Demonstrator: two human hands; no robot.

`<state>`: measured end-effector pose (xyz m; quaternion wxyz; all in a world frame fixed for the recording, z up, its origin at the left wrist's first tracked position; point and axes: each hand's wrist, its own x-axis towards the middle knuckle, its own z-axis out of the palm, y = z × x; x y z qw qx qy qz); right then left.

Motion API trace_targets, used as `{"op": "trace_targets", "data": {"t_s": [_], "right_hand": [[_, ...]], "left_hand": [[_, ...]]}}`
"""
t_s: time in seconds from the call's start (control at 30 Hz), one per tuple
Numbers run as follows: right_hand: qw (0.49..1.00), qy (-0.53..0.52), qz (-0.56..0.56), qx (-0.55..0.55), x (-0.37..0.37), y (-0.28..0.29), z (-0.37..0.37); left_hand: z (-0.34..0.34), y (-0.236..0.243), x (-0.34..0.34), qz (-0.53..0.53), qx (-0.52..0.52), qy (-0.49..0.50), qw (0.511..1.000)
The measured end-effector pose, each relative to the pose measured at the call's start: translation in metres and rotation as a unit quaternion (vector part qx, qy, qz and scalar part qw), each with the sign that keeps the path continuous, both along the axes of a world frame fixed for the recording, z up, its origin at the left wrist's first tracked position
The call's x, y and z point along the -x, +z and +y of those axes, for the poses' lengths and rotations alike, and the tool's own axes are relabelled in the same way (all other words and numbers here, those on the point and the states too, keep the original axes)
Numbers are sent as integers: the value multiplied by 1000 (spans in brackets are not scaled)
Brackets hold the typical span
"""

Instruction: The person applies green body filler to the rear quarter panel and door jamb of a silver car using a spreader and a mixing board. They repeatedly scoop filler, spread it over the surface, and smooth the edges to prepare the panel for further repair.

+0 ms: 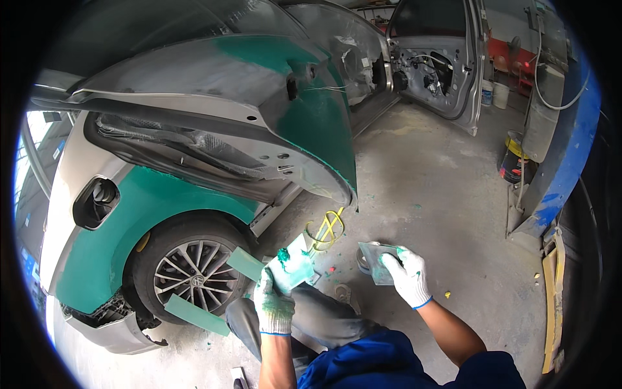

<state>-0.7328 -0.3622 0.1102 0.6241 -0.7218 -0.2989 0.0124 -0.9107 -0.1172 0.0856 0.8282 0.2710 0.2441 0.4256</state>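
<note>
My left hand (272,305), in a white knit glove smudged with green, grips a pale putty board (293,271) by its lower left side. A lump of dark green putty (282,258) sits on the board's upper left part. In my gloved right hand (408,279) is a flat grey spreader (381,262), pinched at its right side with the thumb on top. The two hands are apart, with bare floor between them. Ahead and to the left is the car's fender (155,194), covered in green filler around the wheel. The open door (311,129) also carries green filler.
The wheel (197,280) stands close on my left, with pale green strips (196,314) beside it. A yellow strap (330,227) and a round tin (363,262) lie on the floor (427,175). A dark bucket (513,157) stands near a blue post (570,155) at right.
</note>
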Motion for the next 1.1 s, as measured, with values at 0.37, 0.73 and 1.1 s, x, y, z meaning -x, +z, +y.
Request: {"op": "trace_targets", "data": {"t_s": [0.37,0.73,1.1], "right_hand": [[931,342,-127,-31,10,96,193],[902,309,55,-296,-7,222,353],[926,150,-44,-343,-38,215,328]], "left_hand": [[6,-7,108,-92,-68,154,981],[3,-19,173,-52,-18,284,957],[28,-19,177,-44,-49,272,960]]}}
